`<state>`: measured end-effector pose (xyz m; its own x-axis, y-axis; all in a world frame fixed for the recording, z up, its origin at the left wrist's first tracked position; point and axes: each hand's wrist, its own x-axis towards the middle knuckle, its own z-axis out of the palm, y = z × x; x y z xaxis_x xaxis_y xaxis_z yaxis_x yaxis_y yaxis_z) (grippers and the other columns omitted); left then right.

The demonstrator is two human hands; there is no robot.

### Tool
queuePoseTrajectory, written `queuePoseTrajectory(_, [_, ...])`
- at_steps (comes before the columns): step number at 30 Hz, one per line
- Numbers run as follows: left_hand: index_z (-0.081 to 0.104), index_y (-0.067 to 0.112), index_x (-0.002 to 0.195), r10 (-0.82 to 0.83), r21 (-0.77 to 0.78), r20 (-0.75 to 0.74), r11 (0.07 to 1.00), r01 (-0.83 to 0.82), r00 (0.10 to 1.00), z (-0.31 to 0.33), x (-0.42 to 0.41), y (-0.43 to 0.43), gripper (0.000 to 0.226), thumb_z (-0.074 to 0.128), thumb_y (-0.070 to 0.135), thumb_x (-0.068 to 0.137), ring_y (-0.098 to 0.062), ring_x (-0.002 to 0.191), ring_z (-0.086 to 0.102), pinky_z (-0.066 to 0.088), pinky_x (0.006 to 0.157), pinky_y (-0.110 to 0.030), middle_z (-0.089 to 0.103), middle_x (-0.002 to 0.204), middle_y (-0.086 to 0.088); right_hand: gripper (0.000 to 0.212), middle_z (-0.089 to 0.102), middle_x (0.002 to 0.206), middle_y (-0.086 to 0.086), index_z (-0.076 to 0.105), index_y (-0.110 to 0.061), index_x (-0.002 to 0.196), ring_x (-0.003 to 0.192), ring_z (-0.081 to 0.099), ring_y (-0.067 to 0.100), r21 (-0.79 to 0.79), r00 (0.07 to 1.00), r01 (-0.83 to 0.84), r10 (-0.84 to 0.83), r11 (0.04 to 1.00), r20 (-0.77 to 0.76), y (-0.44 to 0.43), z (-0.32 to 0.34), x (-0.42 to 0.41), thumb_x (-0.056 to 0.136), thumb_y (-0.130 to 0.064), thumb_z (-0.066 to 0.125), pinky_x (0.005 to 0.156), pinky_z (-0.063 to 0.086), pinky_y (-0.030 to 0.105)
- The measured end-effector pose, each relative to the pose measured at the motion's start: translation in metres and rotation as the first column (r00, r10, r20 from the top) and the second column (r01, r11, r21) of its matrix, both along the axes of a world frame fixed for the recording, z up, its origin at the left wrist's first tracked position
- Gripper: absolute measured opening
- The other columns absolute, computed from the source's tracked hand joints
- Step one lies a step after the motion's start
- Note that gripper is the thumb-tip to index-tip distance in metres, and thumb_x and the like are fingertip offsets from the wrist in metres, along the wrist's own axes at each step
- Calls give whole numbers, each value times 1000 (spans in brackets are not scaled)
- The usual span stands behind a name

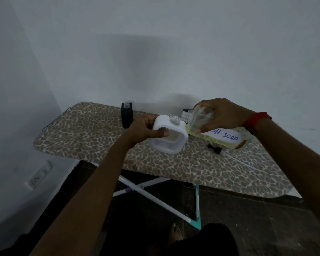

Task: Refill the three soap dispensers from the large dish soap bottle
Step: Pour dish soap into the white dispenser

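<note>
Head view: your left hand (pixel 146 129) grips the white dispenser (pixel 169 138), thumb across its clear front, holding it tilted above the ironing board (pixel 92 130). Your right hand (pixel 224 115) clasps the large soap bottle (pixel 222 135) near its neck. The bottle lies almost level, open mouth just beside the dispenser's open neck, yellowish soap pooled along its lower side. Whether the two mouths touch, you cannot tell. A black dispenser (pixel 127 115) stands uncapped near the board's far edge. A black pump cap (pixel 215 149) lies on the board below the bottle. A red thread (pixel 257 120) circles your right wrist.

A home room: leopard-print ironing board (pixel 92 133) against bare white walls (pixel 155 43).
</note>
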<state>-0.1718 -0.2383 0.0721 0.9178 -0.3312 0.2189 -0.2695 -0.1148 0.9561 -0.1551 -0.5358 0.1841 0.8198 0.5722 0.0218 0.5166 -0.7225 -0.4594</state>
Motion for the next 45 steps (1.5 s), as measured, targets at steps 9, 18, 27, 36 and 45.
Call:
queuePoseTrajectory(9, [72,17,120,-13,22,42,1000,12,999,-1,1,-6,41,84,14,81,-27,100,74,62,85,-45,77,109,-5,67,70,102,-25,64,-48,113,94,64,-7,-30,1000,2,-2,1000,2,-2,-2,3,54,-69,85,86,54,29])
queuePoseTrajectory(18, [71,18,122,-36,-10,9,999,36,999,-5,1,-9,42,83,13,81,-23,100,74,61,80,-33,77,109,-2,73,66,100,-34,64,-44,116,95,58,-15,-84,1000,-9,10,996,20,1,0,6,51,-75,81,78,44,18])
queuePoseTrajectory(27, [68,10,127,-41,-69,-7,997,41,999,-7,2,-10,48,83,10,81,-26,105,73,60,86,-34,76,113,-6,67,68,109,-21,66,-39,116,104,62,7,-147,999,-8,14,989,41,2,9,10,57,-64,86,89,50,32])
queuePoseTrajectory(36, [67,12,129,-61,-109,4,992,61,998,-8,1,-11,50,81,6,81,-26,108,72,59,88,-33,75,117,-7,68,66,110,-21,65,-37,120,104,62,9,-173,998,2,8,985,60,5,12,9,61,-62,86,86,47,27])
queuePoseTrajectory(45, [68,18,128,-76,-126,-2,989,75,997,-7,1,-13,49,82,13,81,-27,111,70,60,90,-37,74,120,-6,70,64,117,-16,63,-35,124,107,59,12,-211,998,24,-11,977,64,5,19,7,63,-60,87,88,44,28])
